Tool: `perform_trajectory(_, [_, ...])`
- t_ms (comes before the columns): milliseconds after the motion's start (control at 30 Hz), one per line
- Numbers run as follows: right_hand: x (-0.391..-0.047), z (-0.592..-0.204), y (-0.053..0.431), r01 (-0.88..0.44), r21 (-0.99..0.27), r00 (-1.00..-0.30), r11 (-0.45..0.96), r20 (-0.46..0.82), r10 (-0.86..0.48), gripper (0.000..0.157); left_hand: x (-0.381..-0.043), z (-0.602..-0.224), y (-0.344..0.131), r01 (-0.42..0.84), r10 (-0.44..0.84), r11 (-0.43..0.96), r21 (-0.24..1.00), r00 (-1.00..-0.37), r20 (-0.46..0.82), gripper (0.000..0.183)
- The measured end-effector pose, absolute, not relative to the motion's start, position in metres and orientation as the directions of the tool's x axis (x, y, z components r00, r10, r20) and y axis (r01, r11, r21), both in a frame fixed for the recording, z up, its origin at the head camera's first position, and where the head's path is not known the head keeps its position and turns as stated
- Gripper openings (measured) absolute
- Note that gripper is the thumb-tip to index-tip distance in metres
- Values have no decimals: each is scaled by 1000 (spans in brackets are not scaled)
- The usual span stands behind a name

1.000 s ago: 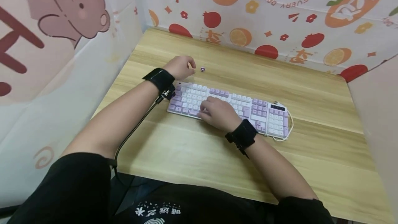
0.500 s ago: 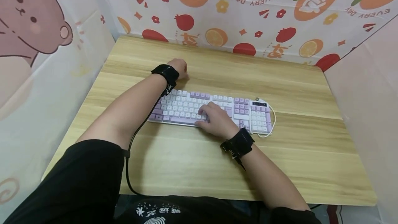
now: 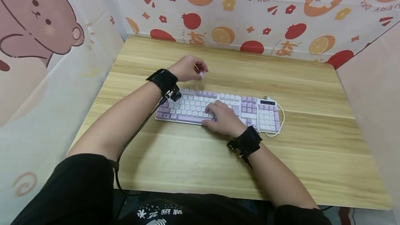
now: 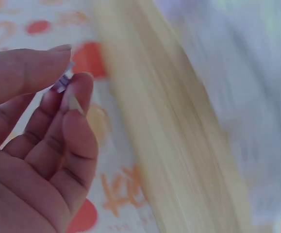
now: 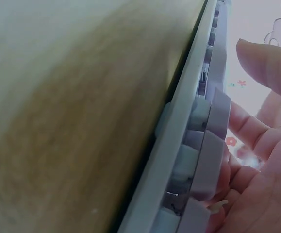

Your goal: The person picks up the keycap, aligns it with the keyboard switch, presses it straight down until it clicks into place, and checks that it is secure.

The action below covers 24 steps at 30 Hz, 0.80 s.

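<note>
Between thumb and fingertips my left hand (image 3: pixel 187 68) pinches a small purple keycap (image 3: pixel 201 74), raised over the table behind the keyboard. In the left wrist view the keycap (image 4: pixel 62 83) is partly covered by the thumb and fingers. My right hand (image 3: pixel 225 119) rests at the front edge of the white and purple keyboard (image 3: pixel 187 108), its fingers loosely bent over the keys and the thumb apart. The right wrist view looks along the keyboard's edge (image 5: pixel 210 165) with purple keys close up.
A white cable (image 3: pixel 282 121) is looped around the right end of the keyboard. All of this lies on a wooden table (image 3: pixel 187 159), with a fruit-patterned cloth (image 3: pixel 232 20) behind it and a bear-printed cloth (image 3: pixel 62 79) to the left. Black straps with cameras circle both wrists.
The left hand reached to the small keycap lying on the table, took it between thumb and fingers and lifted it. The right hand stays on the keyboard. The head view has shifted.
</note>
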State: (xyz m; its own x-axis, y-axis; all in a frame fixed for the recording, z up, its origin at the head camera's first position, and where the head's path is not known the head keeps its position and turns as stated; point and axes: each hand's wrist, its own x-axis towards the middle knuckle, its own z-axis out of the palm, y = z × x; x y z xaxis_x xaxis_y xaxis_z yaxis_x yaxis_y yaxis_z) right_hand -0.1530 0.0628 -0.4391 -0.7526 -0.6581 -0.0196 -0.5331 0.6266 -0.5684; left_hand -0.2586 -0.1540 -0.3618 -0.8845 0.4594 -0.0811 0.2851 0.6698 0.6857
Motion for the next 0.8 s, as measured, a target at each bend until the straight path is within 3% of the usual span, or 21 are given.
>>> perform_trajectory(200, [-162,-428,69,-398,-767,-768,504,-22,-640,38,-206,-349,-146,276,482,424,863,-875,43,27])
perform_trajectory(300, [-164,-415,72,-279,-895,-820,347,34,-572,36,-183,-351,-142,284,478,347,894,-873,92,29])
perform_trajectory(433, [-160,-400,67,-208,-966,-846,153,99,-525,35,-158,-356,-140,312,445,295,903,-881,159,29])
perform_trajectory(567, [-150,-389,58,-189,-979,-837,80,119,-535,24,-141,-364,-139,380,379,321,868,-891,250,21])
perform_trajectory(800, [-133,-378,39,-145,-988,-858,48,101,-503,16,-125,-377,-142,471,301,485,737,-881,366,17])
